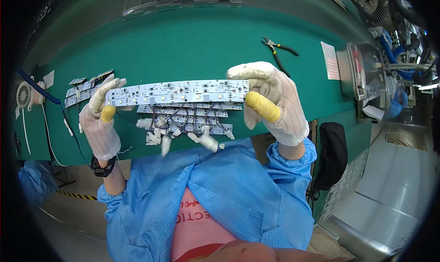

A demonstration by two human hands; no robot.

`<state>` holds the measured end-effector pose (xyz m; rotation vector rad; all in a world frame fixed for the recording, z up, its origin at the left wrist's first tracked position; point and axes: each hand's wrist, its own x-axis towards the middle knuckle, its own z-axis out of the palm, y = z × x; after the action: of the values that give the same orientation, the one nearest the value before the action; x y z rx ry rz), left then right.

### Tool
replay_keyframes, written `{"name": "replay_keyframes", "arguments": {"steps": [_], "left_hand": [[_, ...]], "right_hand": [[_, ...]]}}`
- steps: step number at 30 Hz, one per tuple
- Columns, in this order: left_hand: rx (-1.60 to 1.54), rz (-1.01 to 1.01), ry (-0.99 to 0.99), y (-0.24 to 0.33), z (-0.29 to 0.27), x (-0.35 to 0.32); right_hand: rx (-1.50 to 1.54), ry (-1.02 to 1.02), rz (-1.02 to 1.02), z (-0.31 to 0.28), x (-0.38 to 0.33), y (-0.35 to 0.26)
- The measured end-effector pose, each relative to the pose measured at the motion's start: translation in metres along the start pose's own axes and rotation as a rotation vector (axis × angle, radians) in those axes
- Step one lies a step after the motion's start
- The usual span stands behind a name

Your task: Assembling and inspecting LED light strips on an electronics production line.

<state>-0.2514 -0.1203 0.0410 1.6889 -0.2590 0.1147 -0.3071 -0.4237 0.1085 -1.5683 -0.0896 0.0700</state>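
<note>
Noted a long white circuit strip [177, 92] at centre of frame, held over a cluster of wired strips [190, 119]. Found left hand [98, 122] gripping its left end, right hand [280, 99] gripping its right end, yellow-wrapped thumbs [263, 107] on the near face. Judged light, thin, fairly stiff, likely fragile with small parts [183, 97] exposed; best taken by ends or long edges. Saw green table [192, 37] beneath, pliers [271, 44] upper right, clear tray [183, 6] at top edge, fan [24, 95] far left, striped floor tape [75, 195] lower left.

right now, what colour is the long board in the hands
The board is mostly white; see head view.
</note>
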Motion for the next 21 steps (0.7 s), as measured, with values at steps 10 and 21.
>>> {"name": "replay_keyframes", "arguments": {"steps": [10, 21], "left_hand": [[-0.12, 0.091, 0.027, 0.01, 0.0, -0.007], [0.202, 0.316, -0.007, 0.034, 0.011, -0.003]], "right_hand": [[-0.065, 0.043, 0.018, -0.005, 0.006, 0.009], [-0.113, 0.071, 0.034, -0.015, 0.016, 0.028]]}}
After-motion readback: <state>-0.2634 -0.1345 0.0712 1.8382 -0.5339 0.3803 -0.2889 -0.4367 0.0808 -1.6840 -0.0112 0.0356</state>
